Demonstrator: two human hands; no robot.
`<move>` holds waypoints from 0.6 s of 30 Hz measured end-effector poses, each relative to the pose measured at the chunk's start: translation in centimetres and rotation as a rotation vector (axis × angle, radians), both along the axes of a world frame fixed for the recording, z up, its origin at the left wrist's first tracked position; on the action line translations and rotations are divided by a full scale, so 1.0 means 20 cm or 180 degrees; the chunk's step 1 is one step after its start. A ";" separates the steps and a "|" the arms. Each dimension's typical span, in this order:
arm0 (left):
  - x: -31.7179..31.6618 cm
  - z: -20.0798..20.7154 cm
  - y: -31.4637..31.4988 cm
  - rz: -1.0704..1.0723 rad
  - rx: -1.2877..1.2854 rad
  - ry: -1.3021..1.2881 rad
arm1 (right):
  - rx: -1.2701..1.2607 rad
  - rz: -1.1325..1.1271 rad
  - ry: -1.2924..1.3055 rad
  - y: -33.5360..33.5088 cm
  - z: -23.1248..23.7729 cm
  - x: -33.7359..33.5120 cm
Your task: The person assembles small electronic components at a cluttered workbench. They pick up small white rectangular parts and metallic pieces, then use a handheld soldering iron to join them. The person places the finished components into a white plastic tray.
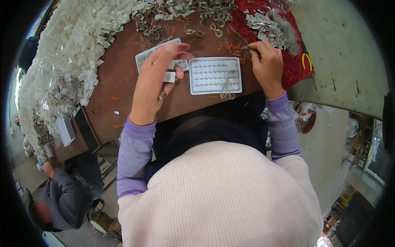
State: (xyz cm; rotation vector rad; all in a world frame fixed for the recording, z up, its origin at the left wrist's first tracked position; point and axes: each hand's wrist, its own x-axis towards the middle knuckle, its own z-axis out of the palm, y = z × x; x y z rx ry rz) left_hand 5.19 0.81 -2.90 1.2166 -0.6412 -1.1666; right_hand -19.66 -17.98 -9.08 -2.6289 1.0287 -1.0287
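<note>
My left hand (153, 74) is raised over the table's front part, fingers curved, with a small white plastic piece (169, 77) held among them. A bit of thin looped wire (161, 96) hangs below the palm. Partly behind this hand lies a white tray (141, 56). To its right sits a second white tray (197, 76) with rows of round hollows. A white block (231, 66) and a clear wire bundle (226, 88) rest on that tray. My right hand (268, 66) pinches beside scattered orange-brown strips (232, 47); what its fingertips grip is too small to name.
A large heap of white plastic pieces (70, 45) covers the table's left. Wire bundles (150, 29) lie at the back. On a red cloth (294, 68) are silvery pieces (263, 29) and yellow-handled pliers (307, 61). Another person (68, 197) sits at lower left.
</note>
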 end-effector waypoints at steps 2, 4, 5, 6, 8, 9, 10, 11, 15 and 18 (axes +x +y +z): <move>0.04 -0.03 0.01 0.0002 0.0094 0.0961 | -0.0290 -0.0019 0.0202 -0.05 0.01 0.01; 0.05 -0.09 0.01 0.0004 -0.0011 0.1927 | -0.0411 -0.0004 0.0270 -0.07 0.05 0.03; 0.05 -0.13 0.01 0.0022 -0.0039 0.2376 | -0.0431 0.0047 0.0223 -0.08 0.08 0.06; 0.06 -0.15 0.01 0.0162 0.0070 0.2832 | -0.0455 0.0092 0.0174 -0.10 0.12 0.08; 0.09 -0.19 0.02 0.0094 -0.0177 0.3426 | -0.0279 0.0354 0.0262 -0.14 0.17 0.17; 0.10 -0.20 0.03 0.0132 -0.0248 0.3751 | -0.0252 0.0558 0.0290 -0.17 0.18 0.22; 0.11 -0.21 0.04 0.0075 -0.0272 0.3709 | -0.0165 0.0854 0.0152 -0.21 0.17 0.29; 0.13 -0.21 0.06 0.0023 -0.0313 0.3686 | -0.0167 0.0822 0.0420 -0.22 0.16 0.34; 0.15 -0.18 0.10 0.0001 -0.0411 0.2862 | -0.0100 0.0632 0.0933 -0.24 0.08 0.46; 0.11 -0.12 0.10 -0.0067 0.0015 0.0691 | 0.0423 0.0718 0.0525 -0.20 0.10 0.46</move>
